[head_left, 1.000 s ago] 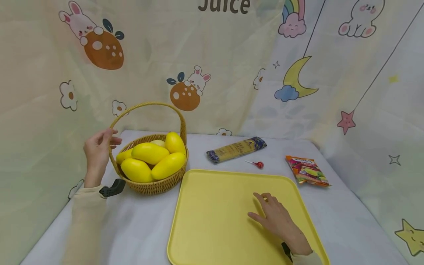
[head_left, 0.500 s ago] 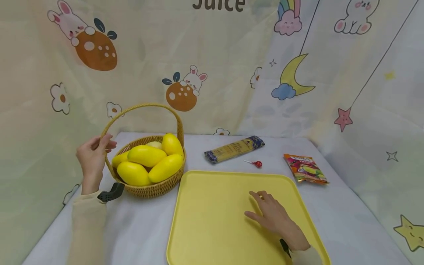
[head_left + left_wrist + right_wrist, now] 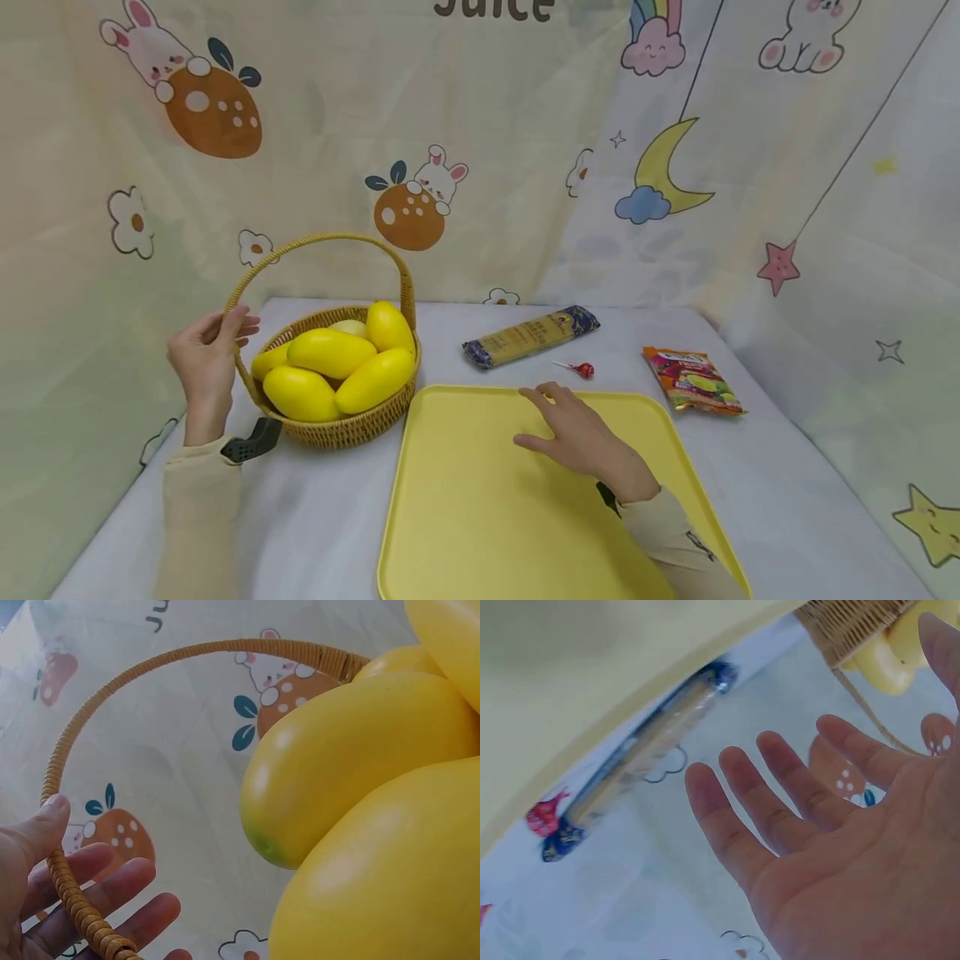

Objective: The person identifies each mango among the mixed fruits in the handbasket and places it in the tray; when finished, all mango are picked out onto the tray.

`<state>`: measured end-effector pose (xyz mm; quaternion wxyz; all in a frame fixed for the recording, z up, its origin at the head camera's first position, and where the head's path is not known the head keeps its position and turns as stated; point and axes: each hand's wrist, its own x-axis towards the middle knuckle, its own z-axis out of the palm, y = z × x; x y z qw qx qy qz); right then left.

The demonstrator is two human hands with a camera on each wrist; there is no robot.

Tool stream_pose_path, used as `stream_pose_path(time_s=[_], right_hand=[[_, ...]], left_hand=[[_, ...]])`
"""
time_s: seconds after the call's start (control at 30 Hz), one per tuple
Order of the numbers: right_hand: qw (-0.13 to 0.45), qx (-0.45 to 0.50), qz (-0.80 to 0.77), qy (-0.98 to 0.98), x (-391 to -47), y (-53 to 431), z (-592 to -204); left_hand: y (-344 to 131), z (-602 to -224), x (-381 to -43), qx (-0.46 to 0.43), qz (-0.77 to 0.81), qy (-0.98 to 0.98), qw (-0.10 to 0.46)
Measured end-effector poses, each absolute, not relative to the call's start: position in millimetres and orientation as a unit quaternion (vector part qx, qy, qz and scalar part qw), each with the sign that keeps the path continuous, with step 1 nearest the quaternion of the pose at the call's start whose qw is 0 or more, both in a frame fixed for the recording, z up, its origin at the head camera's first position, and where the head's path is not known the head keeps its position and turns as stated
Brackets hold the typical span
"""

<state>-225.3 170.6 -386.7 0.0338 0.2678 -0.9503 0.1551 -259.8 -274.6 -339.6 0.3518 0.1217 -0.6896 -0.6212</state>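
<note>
On the left, my left hand holds the side of a wicker basket's arched handle. In the left wrist view the thumb lies against the handle, with loosely extended fingers behind it. The basket stands on the table and is heaped with several yellow mangoes, which look smooth and shiny. My right hand hovers over the yellow tray, fingers spread and holding nothing. Its bare palm shows in the right wrist view.
Behind the tray lie a long packet of noodles and a red lollipop. An orange snack bag lies on the white tablecloth at the right. A printed cloth backdrop encloses the table.
My right hand has moved forward and to the left over the tray. The left hand keeps its place on the handle. The view has shifted slightly.
</note>
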Motion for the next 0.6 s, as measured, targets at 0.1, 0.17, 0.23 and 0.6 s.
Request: stream_pose_path(time_s=[0.1, 0.17, 0.23, 0.6], right_hand=[[0.032, 0.283, 0.163, -0.945, -232.8, 159.2, -376.1], [0.020, 0.285, 0.167, -0.944, -238.7, 149.4, -369.2], [0.007, 0.285, 0.167, -0.944, -244.7, 138.5, -362.4], [0.004, 0.350, 0.163, -0.922, -280.9, 69.7, -333.6]], left_hand=[[-271.4, -341.1, -263.5, 0.112, -0.624, -0.689, 0.352], [-270.7, -341.9, -265.8, 0.108, -0.617, -0.697, 0.349], [-271.1, -342.4, -267.4, 0.103, -0.612, -0.705, 0.343], [-284.9, -337.7, -261.5, 0.123, -0.648, -0.694, 0.289]])
